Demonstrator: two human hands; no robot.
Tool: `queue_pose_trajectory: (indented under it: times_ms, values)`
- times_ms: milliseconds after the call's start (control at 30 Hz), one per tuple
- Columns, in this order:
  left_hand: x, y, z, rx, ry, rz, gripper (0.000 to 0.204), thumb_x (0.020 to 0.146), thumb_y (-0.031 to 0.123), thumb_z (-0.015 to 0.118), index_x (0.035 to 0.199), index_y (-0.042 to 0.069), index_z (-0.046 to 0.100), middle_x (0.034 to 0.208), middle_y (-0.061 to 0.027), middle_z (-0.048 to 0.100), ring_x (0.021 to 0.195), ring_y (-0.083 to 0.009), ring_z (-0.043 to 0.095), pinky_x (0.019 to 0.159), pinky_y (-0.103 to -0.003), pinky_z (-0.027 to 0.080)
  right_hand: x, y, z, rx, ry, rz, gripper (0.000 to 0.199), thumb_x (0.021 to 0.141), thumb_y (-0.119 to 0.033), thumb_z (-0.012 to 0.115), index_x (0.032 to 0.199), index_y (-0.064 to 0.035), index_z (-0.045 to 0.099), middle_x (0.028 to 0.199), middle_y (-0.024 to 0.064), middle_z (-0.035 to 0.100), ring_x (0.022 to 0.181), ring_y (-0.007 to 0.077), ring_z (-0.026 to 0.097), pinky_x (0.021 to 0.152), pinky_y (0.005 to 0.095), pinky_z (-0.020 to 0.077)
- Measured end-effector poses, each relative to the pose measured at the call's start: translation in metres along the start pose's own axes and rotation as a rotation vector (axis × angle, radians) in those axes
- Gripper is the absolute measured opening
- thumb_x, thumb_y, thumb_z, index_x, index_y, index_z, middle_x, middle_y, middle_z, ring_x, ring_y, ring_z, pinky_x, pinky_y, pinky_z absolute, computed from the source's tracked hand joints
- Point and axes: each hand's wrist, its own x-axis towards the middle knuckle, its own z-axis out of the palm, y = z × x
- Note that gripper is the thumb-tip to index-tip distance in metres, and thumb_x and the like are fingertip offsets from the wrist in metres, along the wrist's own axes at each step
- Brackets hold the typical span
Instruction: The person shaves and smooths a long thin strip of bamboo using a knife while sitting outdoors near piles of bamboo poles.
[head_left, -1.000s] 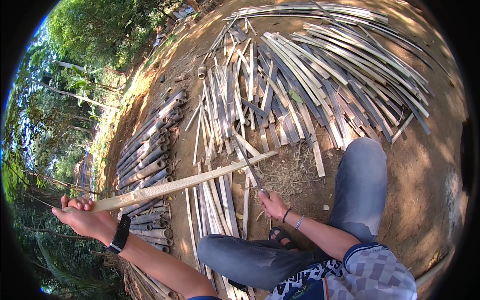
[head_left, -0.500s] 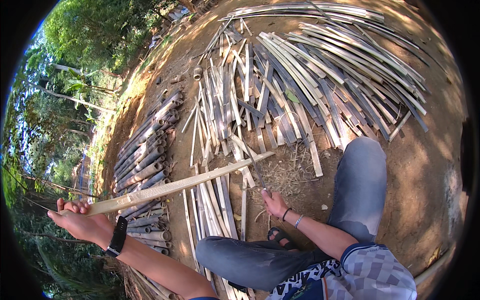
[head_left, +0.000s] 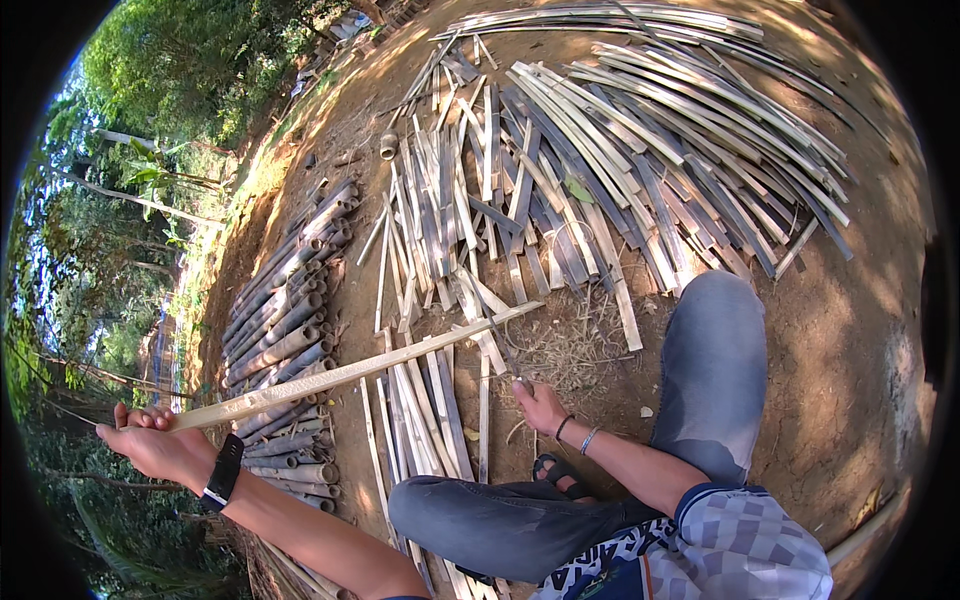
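Note:
My left hand [head_left: 155,447], with a black wristband, grips the near end of a long pale bamboo slat [head_left: 360,368]. The slat runs right and slightly upward; its far end rests among short split pieces. My right hand [head_left: 541,405], with thin bracelets on the wrist, is closed on the handle of a dark, narrow blade [head_left: 498,340]. The blade points up toward the slat's far end. I sit on bare earth with my legs in grey trousers [head_left: 710,370] bent in front of me.
A wide heap of split bamboo strips [head_left: 640,150] covers the ground ahead. Round bamboo poles [head_left: 285,300] lie stacked at the left. More slats [head_left: 425,410] lie by my knee, dry shavings [head_left: 575,345] beside my right hand. Trees stand on the far left.
My left hand has drifted slightly down and left with the slat's end. My right hand and the blade stay in place.

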Motion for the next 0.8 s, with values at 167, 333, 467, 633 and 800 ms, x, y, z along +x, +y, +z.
queue_pose_trajectory:
  times_ms: [167,333,467,633,800]
  values:
    - [0.023,-0.014,-0.007,0.062,0.062,-0.002,0.04,0.098,0.041,0.039,0.096,0.002,0.049,0.058,0.0022,0.033,0.048,-0.0091,0.03,0.045,-0.025,0.026,0.011,0.017,-0.003,-0.229,-0.003,-0.065,0.056,0.092,-0.046,0.049,0.066,0.0034,0.049,0.051,0.0153,0.046,0.049,0.0272,0.05,0.053,0.0433,0.0384]
    - [0.025,-0.023,0.0,0.102,0.111,-0.002,0.042,0.099,0.042,0.038,0.097,0.002,0.051,0.058,0.0024,0.03,0.048,-0.0083,0.027,0.045,-0.026,0.024,0.027,0.039,-0.016,-0.136,0.092,0.178,0.055,0.094,-0.046,0.047,0.061,-0.0015,0.048,0.044,0.0074,0.044,0.039,0.0191,0.048,0.041,0.0372,0.0361]
    - [0.041,-0.035,-0.008,0.173,0.192,0.001,0.043,0.096,0.043,0.04,0.096,0.002,0.054,0.06,0.0018,0.032,0.047,-0.0101,0.028,0.045,-0.027,0.024,0.01,-0.004,-0.001,-0.21,-0.041,-0.099,0.053,0.094,-0.043,0.049,0.063,0.0004,0.046,0.048,0.0098,0.044,0.044,0.0181,0.047,0.046,0.0378,0.0379]
    - [0.061,-0.056,-0.006,0.229,0.29,-0.056,0.044,0.094,0.043,0.041,0.092,0.003,0.059,0.063,-0.0017,0.039,0.048,-0.0129,0.033,0.045,-0.029,0.028,0.021,0.007,-0.019,-0.319,-0.01,0.002,0.056,0.091,-0.047,0.05,0.069,0.0042,0.054,0.057,0.0199,0.052,0.055,0.0313,0.054,0.057,0.0435,0.0428]
    - [0.079,-0.071,-0.02,0.268,0.293,-0.08,0.049,0.094,0.045,0.041,0.089,0.001,0.061,0.068,-0.0051,0.047,0.05,-0.0144,0.038,0.045,-0.031,0.032,0.022,0.006,-0.021,-0.189,-0.024,0.253,0.055,0.092,-0.046,0.05,0.067,0.0035,0.051,0.054,0.0157,0.049,0.052,0.0253,0.052,0.054,0.0419,0.0414]
